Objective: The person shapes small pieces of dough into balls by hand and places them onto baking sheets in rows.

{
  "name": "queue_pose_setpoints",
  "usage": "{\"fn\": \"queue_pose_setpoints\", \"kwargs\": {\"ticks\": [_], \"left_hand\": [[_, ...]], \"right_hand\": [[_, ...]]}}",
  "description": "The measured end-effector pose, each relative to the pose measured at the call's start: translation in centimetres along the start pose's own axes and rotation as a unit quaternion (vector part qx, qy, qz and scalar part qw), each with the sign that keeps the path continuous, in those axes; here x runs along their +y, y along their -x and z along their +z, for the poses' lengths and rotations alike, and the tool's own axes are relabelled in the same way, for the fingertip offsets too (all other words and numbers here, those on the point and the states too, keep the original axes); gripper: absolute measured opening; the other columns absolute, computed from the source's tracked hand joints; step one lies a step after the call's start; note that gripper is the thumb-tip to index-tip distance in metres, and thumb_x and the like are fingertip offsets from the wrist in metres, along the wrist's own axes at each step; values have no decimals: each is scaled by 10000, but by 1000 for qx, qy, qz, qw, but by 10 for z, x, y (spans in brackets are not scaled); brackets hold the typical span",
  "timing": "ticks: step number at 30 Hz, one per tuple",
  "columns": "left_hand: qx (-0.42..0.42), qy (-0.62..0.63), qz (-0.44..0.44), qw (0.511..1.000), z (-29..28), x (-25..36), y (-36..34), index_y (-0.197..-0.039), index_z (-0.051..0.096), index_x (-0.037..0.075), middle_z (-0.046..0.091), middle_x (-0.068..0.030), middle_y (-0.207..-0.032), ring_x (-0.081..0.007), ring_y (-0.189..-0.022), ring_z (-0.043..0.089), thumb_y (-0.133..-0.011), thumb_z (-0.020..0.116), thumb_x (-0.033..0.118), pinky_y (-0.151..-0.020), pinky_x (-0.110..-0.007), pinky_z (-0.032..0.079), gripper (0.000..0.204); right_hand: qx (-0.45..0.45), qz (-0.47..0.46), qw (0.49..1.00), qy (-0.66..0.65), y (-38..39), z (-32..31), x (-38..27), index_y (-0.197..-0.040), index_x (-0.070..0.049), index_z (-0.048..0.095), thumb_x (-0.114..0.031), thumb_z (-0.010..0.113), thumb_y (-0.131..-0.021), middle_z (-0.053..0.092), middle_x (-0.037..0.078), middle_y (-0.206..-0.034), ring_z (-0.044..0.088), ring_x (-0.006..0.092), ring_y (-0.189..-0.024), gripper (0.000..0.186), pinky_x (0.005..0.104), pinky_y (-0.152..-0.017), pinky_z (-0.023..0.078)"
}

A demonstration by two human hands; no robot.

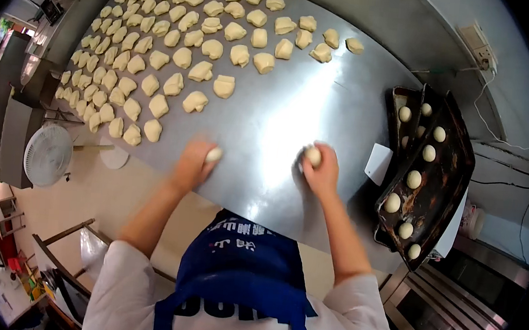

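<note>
My left hand (193, 160) is closed round a pale dough ball (214, 155) at the near part of the steel table (262, 121). It is slightly blurred, and part of the ball shows at its inner side. To the right, my right hand (323, 172) curls over another dough ball (313, 156), low over the tabletop. Rows of rough, folded dough pieces (200, 71) cover the table's left and far parts; the closest to my left hand is a lumpy dough piece (195, 101).
Dark, worn baking trays (446, 174) overlap at the table's right end, with several smooth dough balls (413, 179) in them. A white flat card or scraper (378, 164) leans by them. A white fan (52, 155) stands left, a metal oven (446, 319) lower right, a wall socket (478, 46) far right.
</note>
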State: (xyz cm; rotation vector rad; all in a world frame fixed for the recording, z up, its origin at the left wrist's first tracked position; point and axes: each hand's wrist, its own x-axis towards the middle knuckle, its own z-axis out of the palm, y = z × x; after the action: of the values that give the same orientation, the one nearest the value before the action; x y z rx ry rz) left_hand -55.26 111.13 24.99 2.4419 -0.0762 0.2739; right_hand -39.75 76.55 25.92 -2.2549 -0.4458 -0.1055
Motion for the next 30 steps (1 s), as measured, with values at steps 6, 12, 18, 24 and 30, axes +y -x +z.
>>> {"fn": "queue_pose_setpoints", "kwargs": {"ticks": [6, 12, 18, 24, 30], "left_hand": [[100, 39, 48, 993, 53, 48, 29, -1071, 668, 92, 682, -84, -1029, -295, -1030, 638, -733, 879, 326, -897, -500, 478, 462], [4, -72, 132, 989, 71, -34, -63, -866, 689, 147, 686, -15, -930, -292, -943, 636, -696, 891, 345, -885, -463, 489, 330], [97, -37, 92, 990, 41, -32, -48, -821, 672, 146, 665, -17, -846, -296, -866, 649, -703, 888, 248, -802, -455, 520, 266], [44, 31, 151, 987, 67, 7, -47, -758, 629, 128, 644, -26, -791, -303, -766, 637, -671, 909, 246, -752, -420, 518, 316], [73, -31, 140, 987, 46, -35, -92, -764, 650, 135, 654, -31, -841, -300, -782, 644, -682, 918, 251, -707, -428, 513, 303]], "right_hand": [[-43, -174, 983, 29, 101, 18, -5, -706, -135, 566, -160, 825, -666, 667, 36, -884, 654, 263, -915, 264, 426, -827, 503], [-87, -356, 919, 142, -31, 27, 9, -747, -164, 627, -358, 833, -697, 627, -1, -816, 610, 226, -860, 288, 415, -791, 457], [-38, -240, 967, 79, 2, -12, 38, -766, -137, 637, -270, 863, -680, 660, 53, -907, 642, 270, -880, 276, 417, -808, 499], [-75, -370, 926, 28, -3, 60, 6, -730, -132, 575, -245, 833, -731, 647, 29, -899, 632, 256, -853, 281, 438, -816, 513], [-65, -346, 933, 80, -76, 16, 37, -893, -158, 697, -413, 867, -702, 651, 28, -913, 618, 252, -861, 361, 412, -791, 481]]}}
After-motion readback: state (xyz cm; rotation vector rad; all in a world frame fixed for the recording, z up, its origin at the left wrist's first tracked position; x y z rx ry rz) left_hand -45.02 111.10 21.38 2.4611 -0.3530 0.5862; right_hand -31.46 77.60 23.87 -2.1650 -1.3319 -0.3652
